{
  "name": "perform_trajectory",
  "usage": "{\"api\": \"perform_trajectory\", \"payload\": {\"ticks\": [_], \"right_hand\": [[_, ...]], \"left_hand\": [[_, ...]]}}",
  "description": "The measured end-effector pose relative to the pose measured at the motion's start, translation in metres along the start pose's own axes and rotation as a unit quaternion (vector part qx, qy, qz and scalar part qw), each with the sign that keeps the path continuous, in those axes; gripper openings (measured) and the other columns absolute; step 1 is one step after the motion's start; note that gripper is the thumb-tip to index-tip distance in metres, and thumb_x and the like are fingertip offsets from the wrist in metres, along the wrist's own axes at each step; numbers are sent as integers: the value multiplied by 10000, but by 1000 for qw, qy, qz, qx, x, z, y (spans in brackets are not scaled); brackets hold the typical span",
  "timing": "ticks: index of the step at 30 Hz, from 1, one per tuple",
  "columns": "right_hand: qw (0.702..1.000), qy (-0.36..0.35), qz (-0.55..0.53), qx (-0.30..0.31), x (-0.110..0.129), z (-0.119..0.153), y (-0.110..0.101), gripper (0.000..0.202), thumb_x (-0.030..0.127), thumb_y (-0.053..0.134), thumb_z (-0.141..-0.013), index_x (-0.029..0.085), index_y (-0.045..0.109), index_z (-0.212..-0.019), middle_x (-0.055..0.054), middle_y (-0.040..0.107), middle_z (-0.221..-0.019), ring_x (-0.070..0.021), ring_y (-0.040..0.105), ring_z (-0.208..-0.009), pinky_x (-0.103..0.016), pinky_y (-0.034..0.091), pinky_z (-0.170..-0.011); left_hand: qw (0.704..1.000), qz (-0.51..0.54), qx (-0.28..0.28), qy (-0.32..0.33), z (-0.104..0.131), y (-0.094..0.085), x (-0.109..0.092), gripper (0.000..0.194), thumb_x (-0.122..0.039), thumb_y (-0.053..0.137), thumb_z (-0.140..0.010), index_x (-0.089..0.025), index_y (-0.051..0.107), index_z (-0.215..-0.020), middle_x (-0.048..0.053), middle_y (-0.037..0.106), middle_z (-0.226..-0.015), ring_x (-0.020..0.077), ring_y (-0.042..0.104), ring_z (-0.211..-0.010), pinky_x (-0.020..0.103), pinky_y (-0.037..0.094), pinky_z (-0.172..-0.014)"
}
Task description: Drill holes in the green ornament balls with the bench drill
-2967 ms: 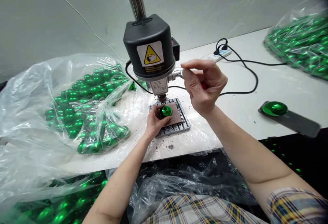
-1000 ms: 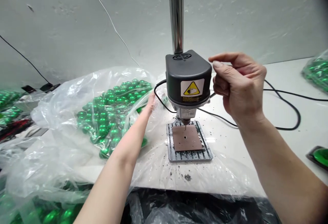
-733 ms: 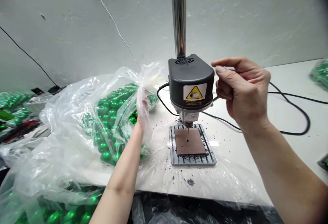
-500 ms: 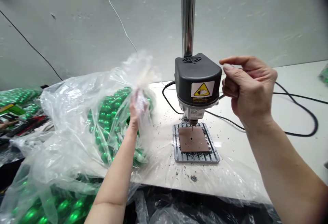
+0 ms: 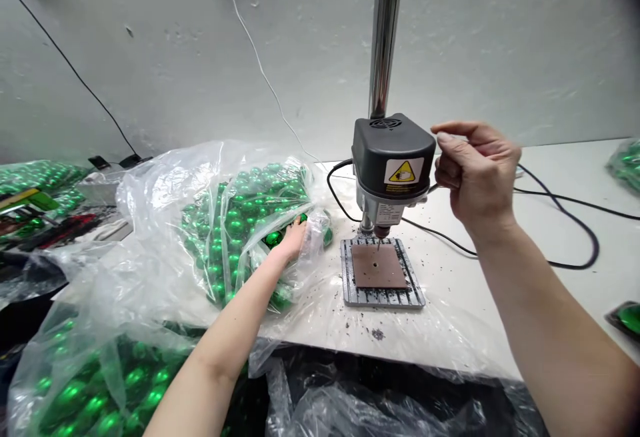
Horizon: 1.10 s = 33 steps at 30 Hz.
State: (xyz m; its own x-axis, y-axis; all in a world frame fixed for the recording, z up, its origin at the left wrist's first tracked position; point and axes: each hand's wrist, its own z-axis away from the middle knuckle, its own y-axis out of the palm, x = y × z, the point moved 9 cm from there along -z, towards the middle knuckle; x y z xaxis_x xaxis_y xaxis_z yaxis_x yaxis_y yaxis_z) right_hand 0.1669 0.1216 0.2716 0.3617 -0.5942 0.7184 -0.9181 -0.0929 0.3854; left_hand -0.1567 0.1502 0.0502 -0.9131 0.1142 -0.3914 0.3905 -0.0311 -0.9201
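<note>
My left hand (image 5: 295, 237) reaches into the mouth of a clear plastic bag (image 5: 145, 184) packed with shiny green balls (image 5: 235, 224). Its fingers are stretched out and touch the balls near the bag's right side; the film covers part of the hand. On the right, my right hand (image 5: 480, 177) is closed beside the black housing of a small drill press (image 5: 395, 150), its fingers curled around the end of the press's lever (image 5: 433, 189). Under the drill bit, a brown square plate (image 5: 379, 276) with a dark hole lies on the slotted grey base (image 5: 385, 298).
Dark shavings (image 5: 377, 334) dot the white table. A black cable (image 5: 575, 265) loops at right. Another bag of green balls (image 5: 100, 397) sits low at front left. Crumpled plastic (image 5: 340, 417) hangs below the front edge. At far right is a dark tray (image 5: 625, 320) with something green.
My left hand has let go of the raised bag film and moved down into the bag among the balls. My right hand stays at the press, and the view has shifted slightly.
</note>
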Motion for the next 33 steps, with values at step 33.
{"api": "perform_trajectory", "payload": {"ticks": [33], "right_hand": [[991, -2, 132, -16, 2, -2, 1, 314, 455, 771, -692, 235, 630, -866, 100, 233, -480, -60, 180, -383, -227, 107, -375]], "left_hand": [[565, 818, 61, -86, 125, 12, -93, 448, -541, 642, -891, -200, 591, -1177, 112, 712, -1030, 176, 712, -831, 277, 601, -730]]}}
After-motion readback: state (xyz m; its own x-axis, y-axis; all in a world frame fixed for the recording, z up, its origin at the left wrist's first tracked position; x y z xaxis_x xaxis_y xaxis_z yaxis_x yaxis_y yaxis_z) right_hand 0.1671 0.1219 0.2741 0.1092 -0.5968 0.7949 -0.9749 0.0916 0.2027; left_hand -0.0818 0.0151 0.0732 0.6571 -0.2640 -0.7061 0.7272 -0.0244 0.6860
